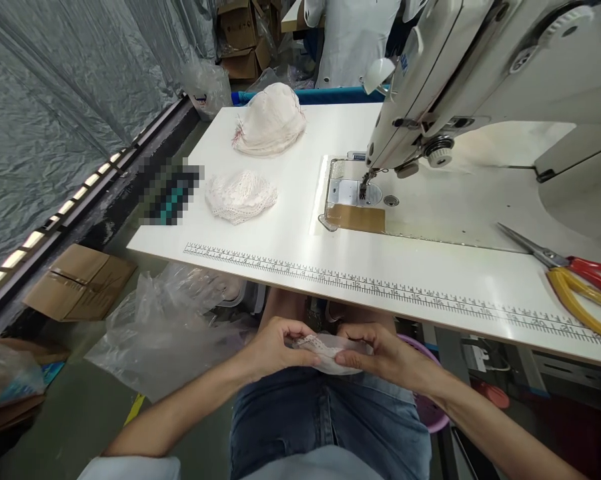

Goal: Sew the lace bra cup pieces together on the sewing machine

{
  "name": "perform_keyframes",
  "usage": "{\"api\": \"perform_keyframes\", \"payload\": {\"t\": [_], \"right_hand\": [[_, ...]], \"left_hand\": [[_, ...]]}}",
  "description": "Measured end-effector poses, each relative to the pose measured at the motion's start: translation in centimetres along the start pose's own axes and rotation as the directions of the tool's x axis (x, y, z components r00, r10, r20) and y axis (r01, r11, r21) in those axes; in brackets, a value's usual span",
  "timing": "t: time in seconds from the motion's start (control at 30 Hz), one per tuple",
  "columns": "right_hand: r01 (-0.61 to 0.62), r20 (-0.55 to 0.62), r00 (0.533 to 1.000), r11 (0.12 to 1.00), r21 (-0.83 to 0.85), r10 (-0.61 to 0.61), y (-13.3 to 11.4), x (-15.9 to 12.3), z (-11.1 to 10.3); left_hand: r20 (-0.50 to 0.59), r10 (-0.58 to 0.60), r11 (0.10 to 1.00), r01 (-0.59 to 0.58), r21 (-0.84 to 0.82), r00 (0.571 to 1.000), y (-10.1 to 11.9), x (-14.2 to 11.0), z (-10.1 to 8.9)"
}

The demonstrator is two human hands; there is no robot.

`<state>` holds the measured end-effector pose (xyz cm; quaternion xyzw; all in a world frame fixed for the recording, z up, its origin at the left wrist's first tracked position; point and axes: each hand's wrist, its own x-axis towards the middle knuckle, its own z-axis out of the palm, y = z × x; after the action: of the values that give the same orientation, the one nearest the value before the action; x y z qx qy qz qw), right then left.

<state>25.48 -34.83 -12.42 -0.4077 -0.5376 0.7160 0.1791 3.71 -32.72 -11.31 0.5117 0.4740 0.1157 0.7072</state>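
Over my lap, below the table's front edge, I hold a piece of white lace-edged fabric (325, 350) between both hands. My left hand (283, 347) pinches its left end, thumb and fingers closed on it. On the other end, my right hand (375, 350) grips with the thumb lying on top. Part of the fabric is hidden behind my fingers. On the white sewing table (290, 233) lie a flat white lace piece (241, 195) and, farther back, a domed pile of white fabric (273, 120) with reddish threads at its edge.
A sewing machine (430, 133) takes up the table's right side. Scissors with red and yellow handles (570, 267) lie at the right front. Left on the floor are a cardboard box (83, 283) and clear plastic bags (170, 327). A pink basket (433, 410) stands by my right leg.
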Motion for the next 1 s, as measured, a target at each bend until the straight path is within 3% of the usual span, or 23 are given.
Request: {"api": "perform_keyframes", "payload": {"t": [0.17,0.53,0.8,1.0], "right_hand": [[-0.013,-0.080,0.997,0.998,-0.061,0.008,-0.9,-0.5,0.1],[-0.001,-0.154,0.988,0.982,-0.191,-0.029,-0.5,-0.5,0.2],[0.001,-0.104,0.994,0.975,-0.222,-0.025,-0.4,-0.5,0.0],[0.069,-0.012,0.997,0.974,-0.217,-0.074,-0.9,-0.5,0.2]], "left_hand": [[-0.018,-0.019,0.997,0.018,-0.078,1.000,-0.1,0.2,0.6],[-0.096,-0.013,0.999,0.016,0.035,0.995,-0.1,0.3,0.7],[-0.106,-0.017,0.998,0.023,0.059,0.994,0.1,0.2,0.5],[-0.096,-0.007,0.998,0.013,0.060,0.995,0.4,-0.1,0.4]]}}
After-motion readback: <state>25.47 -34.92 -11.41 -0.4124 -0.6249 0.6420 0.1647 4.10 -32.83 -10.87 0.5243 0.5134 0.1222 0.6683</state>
